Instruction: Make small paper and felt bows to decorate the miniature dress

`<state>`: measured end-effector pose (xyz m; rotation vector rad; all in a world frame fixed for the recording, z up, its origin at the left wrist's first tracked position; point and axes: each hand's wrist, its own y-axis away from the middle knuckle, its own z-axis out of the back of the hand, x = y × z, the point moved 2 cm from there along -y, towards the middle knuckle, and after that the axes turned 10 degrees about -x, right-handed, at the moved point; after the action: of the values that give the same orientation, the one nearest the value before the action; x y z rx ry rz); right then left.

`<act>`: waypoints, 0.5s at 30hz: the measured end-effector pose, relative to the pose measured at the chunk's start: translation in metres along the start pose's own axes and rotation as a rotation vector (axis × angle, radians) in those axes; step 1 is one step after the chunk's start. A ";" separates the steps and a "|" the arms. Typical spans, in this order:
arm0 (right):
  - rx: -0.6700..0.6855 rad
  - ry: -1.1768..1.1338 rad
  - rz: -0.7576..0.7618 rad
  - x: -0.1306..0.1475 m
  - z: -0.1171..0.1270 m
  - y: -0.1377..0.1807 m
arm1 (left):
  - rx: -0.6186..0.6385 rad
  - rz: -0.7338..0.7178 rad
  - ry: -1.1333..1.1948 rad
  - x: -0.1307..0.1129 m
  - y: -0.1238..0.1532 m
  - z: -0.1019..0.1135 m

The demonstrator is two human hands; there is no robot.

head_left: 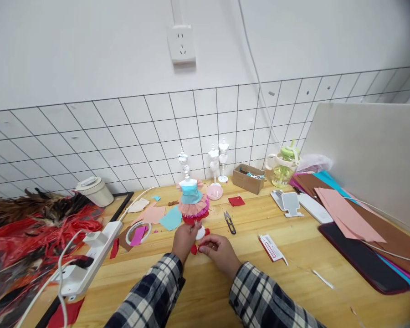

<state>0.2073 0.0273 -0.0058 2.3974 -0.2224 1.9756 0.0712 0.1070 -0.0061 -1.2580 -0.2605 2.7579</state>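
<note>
Your left hand [185,239] gripping the dressed mannequin [192,198] by its stand [200,233], right hand [222,253] pinching a red scrap [201,248] — snips [230,223] farther back, on the worktop [210,282]

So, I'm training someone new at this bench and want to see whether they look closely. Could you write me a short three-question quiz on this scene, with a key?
1. Multiple choice: what colour is the bodice on the dressed mannequin? A) yellow B) light blue C) black
2. True or false: the snips lie inside the cardboard box.
3. Short answer: which of the person's hands is nearer the mannequin's layered skirt?

Key:
1. B, light blue.
2. False; they lie on the wooden table.
3. The left hand; it is just below the skirt.
</note>
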 end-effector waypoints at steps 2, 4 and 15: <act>0.000 -0.057 0.004 0.015 -0.001 0.003 | 0.011 -0.059 0.041 0.008 0.022 0.008; -0.005 -0.085 0.008 0.038 -0.004 0.003 | 0.013 -0.062 0.073 0.015 0.045 0.015; 0.025 0.000 0.060 0.127 -0.019 -0.048 | 0.028 0.046 0.067 0.027 0.088 0.024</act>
<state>0.2181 0.0654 0.1259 2.4338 -0.2755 2.0152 0.0341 0.0226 -0.0281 -1.3626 -0.1897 2.7410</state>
